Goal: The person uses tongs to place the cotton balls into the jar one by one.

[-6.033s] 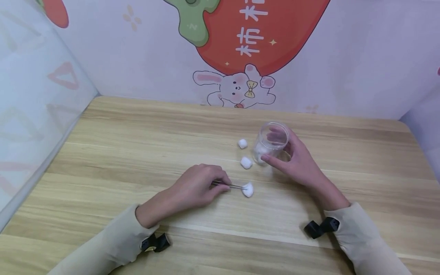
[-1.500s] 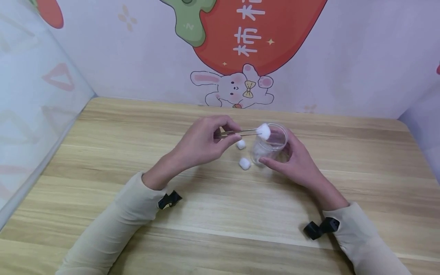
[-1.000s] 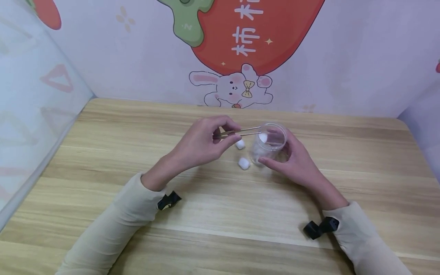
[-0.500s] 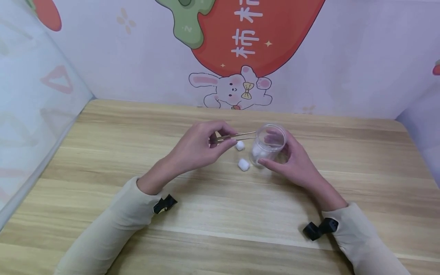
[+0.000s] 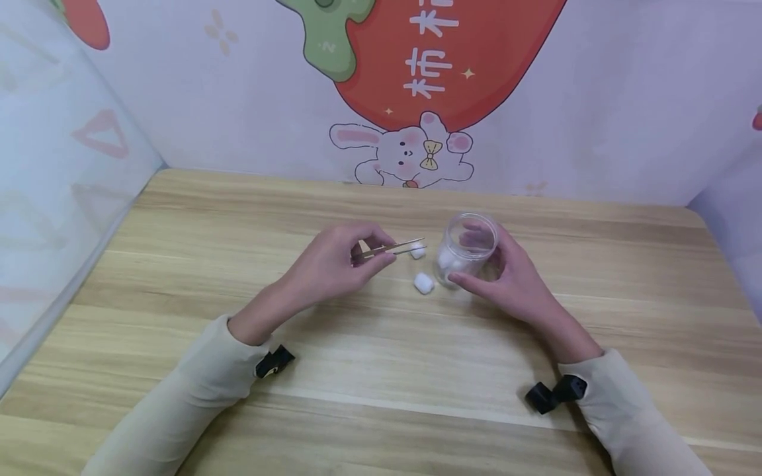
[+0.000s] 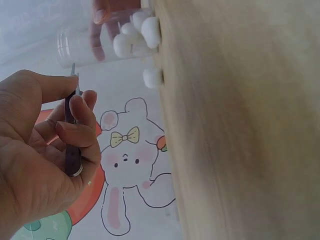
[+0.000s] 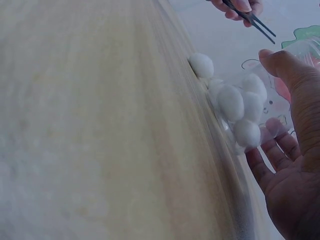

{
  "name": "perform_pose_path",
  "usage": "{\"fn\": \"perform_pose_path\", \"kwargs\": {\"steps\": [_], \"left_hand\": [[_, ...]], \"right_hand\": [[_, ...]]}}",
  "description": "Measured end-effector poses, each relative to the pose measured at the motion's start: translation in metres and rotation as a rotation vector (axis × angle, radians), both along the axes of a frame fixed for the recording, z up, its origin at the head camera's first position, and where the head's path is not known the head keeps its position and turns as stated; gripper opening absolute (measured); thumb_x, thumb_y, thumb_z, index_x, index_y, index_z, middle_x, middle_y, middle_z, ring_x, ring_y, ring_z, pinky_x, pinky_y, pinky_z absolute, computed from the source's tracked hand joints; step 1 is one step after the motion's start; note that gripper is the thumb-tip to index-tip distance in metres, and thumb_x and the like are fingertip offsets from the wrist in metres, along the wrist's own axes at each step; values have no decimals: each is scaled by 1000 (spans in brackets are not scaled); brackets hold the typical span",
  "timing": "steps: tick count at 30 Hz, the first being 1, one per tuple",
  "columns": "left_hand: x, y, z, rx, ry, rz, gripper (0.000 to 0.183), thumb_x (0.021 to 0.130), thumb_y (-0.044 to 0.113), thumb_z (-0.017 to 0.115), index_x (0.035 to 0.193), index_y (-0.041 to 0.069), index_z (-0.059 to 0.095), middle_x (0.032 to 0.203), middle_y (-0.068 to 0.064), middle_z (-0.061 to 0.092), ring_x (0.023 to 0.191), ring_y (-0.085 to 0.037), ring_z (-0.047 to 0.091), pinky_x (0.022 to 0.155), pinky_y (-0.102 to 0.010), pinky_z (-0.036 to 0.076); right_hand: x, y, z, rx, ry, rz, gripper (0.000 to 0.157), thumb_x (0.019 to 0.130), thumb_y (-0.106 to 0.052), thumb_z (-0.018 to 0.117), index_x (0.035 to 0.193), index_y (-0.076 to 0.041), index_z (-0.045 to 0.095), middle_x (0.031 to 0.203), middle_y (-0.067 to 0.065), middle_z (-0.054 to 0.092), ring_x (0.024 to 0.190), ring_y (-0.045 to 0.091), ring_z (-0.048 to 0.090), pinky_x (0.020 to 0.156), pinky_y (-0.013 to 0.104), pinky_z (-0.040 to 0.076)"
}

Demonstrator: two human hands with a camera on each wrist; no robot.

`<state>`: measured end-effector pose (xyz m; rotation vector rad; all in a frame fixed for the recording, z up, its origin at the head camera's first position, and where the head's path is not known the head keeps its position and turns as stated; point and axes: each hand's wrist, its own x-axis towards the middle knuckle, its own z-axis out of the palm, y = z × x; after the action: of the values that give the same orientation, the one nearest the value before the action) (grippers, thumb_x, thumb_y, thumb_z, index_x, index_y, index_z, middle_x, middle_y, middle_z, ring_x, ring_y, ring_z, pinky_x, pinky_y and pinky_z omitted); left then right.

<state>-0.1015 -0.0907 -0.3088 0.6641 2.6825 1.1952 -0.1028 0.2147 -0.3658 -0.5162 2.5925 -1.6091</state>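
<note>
My left hand (image 5: 324, 268) pinches dark metal tweezers (image 6: 73, 157) between thumb and fingers. Their prongs stand apart with nothing between them, left of the jar's mouth. A clear, lidless jar (image 5: 461, 254) stands upright on the table, and my right hand (image 5: 526, 287) grips it from the right, thumb across the front. Several white cotton balls (image 7: 231, 103) lie in the bottom of the jar. Two more are on the table to its left: a nearer cotton ball (image 5: 424, 283) and a farther cotton ball (image 5: 419, 253), which the tweezer prongs overlap in the head view.
The wood-grain table (image 5: 381, 403) reaches back to a pale wall (image 5: 256, 112) printed with a rabbit and a red fruit. Black wrist cameras sit at both sleeve cuffs, the left camera (image 5: 275, 361) and the right camera (image 5: 556, 395).
The cotton ball in the tweezers was lifted from the table to the jar's mouth and let go inside. The left hand then drew back left with the tweezers. The right hand stayed.
</note>
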Motion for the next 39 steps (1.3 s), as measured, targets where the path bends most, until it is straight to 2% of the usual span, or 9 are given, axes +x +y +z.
{"fn": "perform_pose_path", "kwargs": {"steps": [6, 13, 15, 20, 23, 28, 30, 36, 39], "left_hand": [[5, 0, -11, -59, -42, -43, 13, 100, 28, 75, 110, 20, 77, 100, 7, 77, 60, -10, 55, 60, -27, 48], [10, 0, -18, -84, -76, -82, 11, 100, 26, 75, 110, 20, 77, 99, 7, 77, 64, -8, 60, 70, -28, 52], [10, 0, -20, -89, -87, -98, 10, 100, 26, 75, 108, 21, 77, 98, 8, 77, 64, -7, 60, 71, -27, 52], [10, 0, -25, -104, -82, -110, 8, 100, 26, 75, 106, 22, 77, 97, 10, 77, 64, -5, 61, 75, -28, 52], [11, 0, -27, -112, -77, -101, 8, 100, 27, 75, 106, 23, 77, 98, 10, 78, 72, -3, 66, 81, -31, 55], [10, 2, -33, -124, -88, -104, 7, 99, 26, 76, 105, 22, 77, 98, 10, 79, 83, -4, 69, 85, -33, 56], [10, 3, -35, -121, -93, -108, 7, 99, 26, 76, 104, 22, 77, 98, 9, 80, 83, -4, 69, 85, -32, 55], [10, 4, -36, -120, -87, -108, 6, 99, 24, 76, 104, 21, 78, 100, 8, 80, 88, -4, 70, 85, -32, 57], [9, 4, -37, -135, -80, -102, 6, 99, 24, 76, 104, 22, 78, 103, 8, 80, 93, -6, 71, 89, -34, 58]], "right_hand": [[0, 0, 0, 20, -9, 2, 78, 86, -13, 89, 152, -23, 50, 142, 7, 63, 135, 21, 58, 113, 12, 40], [2, 0, 1, 53, -10, -9, 78, 86, -15, 89, 152, -22, 49, 143, 6, 62, 135, 22, 59, 121, 50, 43], [3, 0, 2, 51, -9, -13, 78, 86, -15, 89, 153, -21, 49, 144, 6, 61, 136, 23, 58, 120, 55, 43], [3, -1, 3, 51, -11, -13, 79, 86, -15, 89, 153, -21, 48, 145, 6, 60, 137, 24, 58, 120, 56, 43], [3, -1, 4, 60, -12, -13, 79, 87, -16, 89, 154, -21, 47, 145, 6, 61, 136, 24, 58, 120, 55, 44], [3, -1, 5, 71, -6, -14, 78, 87, -17, 89, 154, -22, 48, 143, 6, 62, 135, 23, 59, 118, 32, 46], [3, -1, 6, 75, -3, -16, 78, 87, -17, 89, 154, -22, 48, 143, 6, 62, 134, 22, 60, 117, 30, 46], [4, -2, 8, 74, -10, -20, 79, 87, -17, 89, 154, -21, 47, 144, 8, 61, 136, 26, 58, 120, 55, 44], [4, -2, 9, 70, -14, -19, 79, 87, -17, 89, 154, -20, 47, 144, 9, 61, 136, 27, 58, 120, 58, 42]]}}
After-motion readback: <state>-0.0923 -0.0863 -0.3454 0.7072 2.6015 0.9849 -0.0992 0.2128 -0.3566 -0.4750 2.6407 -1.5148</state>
